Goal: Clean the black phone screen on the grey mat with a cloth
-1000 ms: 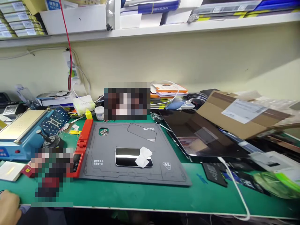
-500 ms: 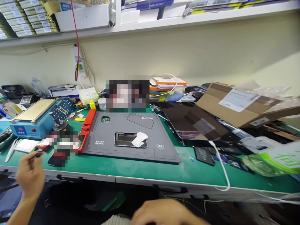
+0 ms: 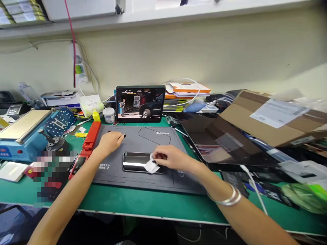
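Well — right hand (image 3: 171,157) pinches tissue (image 3: 152,167) over phone (image 3: 135,161).

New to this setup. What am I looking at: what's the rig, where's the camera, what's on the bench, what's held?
There is no machine here: just a person's two bare hands. One camera worn on the head takes every picture, looking forward and down.

On the green worktop lies a dark grey printed mat, with a glossy black rectangular phone flat on it. The right hand pinches a crumpled white tissue over one end of the phone. The left hand is above the mat, with nothing visible in it.

Behind the mat stands a black-framed lit screen; to the right are a large glossy black panel and a brown cardboard box.
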Tool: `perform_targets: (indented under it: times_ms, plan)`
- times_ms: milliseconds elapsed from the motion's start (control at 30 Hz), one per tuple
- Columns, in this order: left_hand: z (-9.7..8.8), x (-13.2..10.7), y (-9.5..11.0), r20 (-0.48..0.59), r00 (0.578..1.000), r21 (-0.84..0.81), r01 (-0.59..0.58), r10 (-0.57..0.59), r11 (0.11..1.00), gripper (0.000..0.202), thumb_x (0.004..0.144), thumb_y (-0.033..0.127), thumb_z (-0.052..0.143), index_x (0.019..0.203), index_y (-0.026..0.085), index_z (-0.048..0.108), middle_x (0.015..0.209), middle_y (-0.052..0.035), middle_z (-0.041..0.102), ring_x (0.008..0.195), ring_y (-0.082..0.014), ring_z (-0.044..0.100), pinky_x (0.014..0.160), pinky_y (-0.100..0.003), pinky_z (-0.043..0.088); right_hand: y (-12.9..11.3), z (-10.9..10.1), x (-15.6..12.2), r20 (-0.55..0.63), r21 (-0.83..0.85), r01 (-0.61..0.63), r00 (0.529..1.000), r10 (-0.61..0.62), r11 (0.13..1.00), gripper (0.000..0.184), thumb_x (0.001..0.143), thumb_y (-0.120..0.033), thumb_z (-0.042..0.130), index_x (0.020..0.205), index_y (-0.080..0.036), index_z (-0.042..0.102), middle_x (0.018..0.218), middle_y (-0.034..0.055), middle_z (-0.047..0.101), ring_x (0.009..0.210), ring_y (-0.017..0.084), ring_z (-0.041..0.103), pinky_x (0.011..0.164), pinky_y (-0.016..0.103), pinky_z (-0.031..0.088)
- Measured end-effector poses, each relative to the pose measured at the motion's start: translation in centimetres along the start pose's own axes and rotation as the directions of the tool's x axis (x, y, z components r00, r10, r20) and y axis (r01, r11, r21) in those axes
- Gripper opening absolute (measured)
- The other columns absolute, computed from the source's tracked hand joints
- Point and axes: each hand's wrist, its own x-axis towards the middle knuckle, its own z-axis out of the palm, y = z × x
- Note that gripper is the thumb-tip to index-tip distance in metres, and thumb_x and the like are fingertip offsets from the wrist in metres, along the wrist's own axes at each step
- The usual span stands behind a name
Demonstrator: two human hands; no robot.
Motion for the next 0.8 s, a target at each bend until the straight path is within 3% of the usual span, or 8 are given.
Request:
perform_targets:
  times_ms: [100,233,300,400,500,667,800]
  plan:
    - [0.5,-0.7,0.3,0.09,0.995,0.058,-0.054,0.049,0.997,0.029,0.097,0.025,0.039,0.081,0.015,0.06,0.093,-0.0134,0.066,0.094,-0.0259,0.063,0.082,-0.036,0.05,-1.1,0.9,-1.5,-0.079,-0.095,0.043,0.996,-0.051,0.995,0.023,0.097,-0.017,0.046,0.086,-0.017,0.066,0.084,0.0081,0.064,0.079,0.019,0.057,0.072,0.033,0.047]
    - [-0.7,-2.5,-0.4,0.2,0.97,0.034,-0.144,0.135,0.989,0.03,0.098,0.023,0.034,0.097,0.016,0.063,0.098,-0.0092,0.065,0.095,-0.0216,0.062,0.09,-0.037,0.051,-2.7,1.7,-2.1,-0.109,-0.201,0.179,0.973,-0.204,0.963,0.036,0.1,-0.01,0.035,0.094,-0.016,0.07,0.093,0.0101,0.067,0.084,0.019,0.059,0.076,0.034,0.049]
    - [-1.4,-3.2,-0.9,0.258,0.952,-0.026,-0.165,0.166,0.986,0.032,0.098,0.036,0.041,0.115,0.018,0.061,0.113,-0.0093,0.064,0.103,-0.0234,0.062,0.09,-0.038,0.052,-3.1,1.8,-2.0,-0.136,-0.281,0.203,0.959,-0.249,0.938,0.033,0.101,-0.012,0.037,0.1,-0.014,0.069,0.097,0.0107,0.068,0.088,0.02,0.061,0.078,0.035,0.052]
    - [-2.1,-3.8,-0.9,0.356,0.921,-0.081,-0.138,0.158,0.987,0.068,0.075,0.061,0.07,0.13,0.022,0.056,0.132,-0.0126,0.054,0.118,-0.0317,0.054,0.092,-0.044,0.053,-3.4,1.7,-1.7,-0.188,-0.344,0.175,0.95,-0.25,0.923,0.028,0.1,-0.014,0.041,0.101,-0.012,0.069,0.1,0.0118,0.068,0.094,0.024,0.063,0.081,0.039,0.054]
    - [-1.9,-3.9,-0.3,0.407,0.902,-0.061,-0.132,0.145,0.989,0.088,0.056,0.061,0.084,0.132,0.025,0.055,0.136,-0.0146,0.048,0.125,-0.0376,0.047,0.092,-0.051,0.052,-3.6,1.6,-1.4,-0.189,-0.292,0.204,0.945,-0.266,0.934,0.028,0.098,-0.008,0.042,0.098,-0.014,0.069,0.1,0.0105,0.069,0.095,0.022,0.064,0.084,0.039,0.056]
    - [-1.3,-3.8,0.6,0.398,0.904,-0.011,-0.167,0.157,0.986,0.073,0.058,0.055,0.084,0.122,0.026,0.061,0.128,-0.0141,0.051,0.121,-0.0387,0.048,0.09,-0.054,0.052,-3.6,2.0,-1.6,-0.16,-0.305,0.263,0.933,-0.321,0.915,0.031,0.096,-0.005,0.042,0.108,-0.014,0.069,0.113,0.0103,0.07,0.11,0.021,0.064,0.1,0.04,0.054]
    - [-1.3,-3.7,0.6,0.381,0.908,-0.008,-0.187,0.176,0.982,0.064,0.061,0.053,0.083,0.116,0.026,0.064,0.125,-0.0137,0.053,0.118,-0.0387,0.049,0.087,-0.053,0.053,-3.5,2.0,-1.8,-0.149,-0.378,0.184,0.955,-0.255,0.907,0.031,0.097,-0.008,0.042,0.11,-0.013,0.069,0.116,0.0113,0.069,0.11,0.024,0.065,0.1,0.044,0.054]
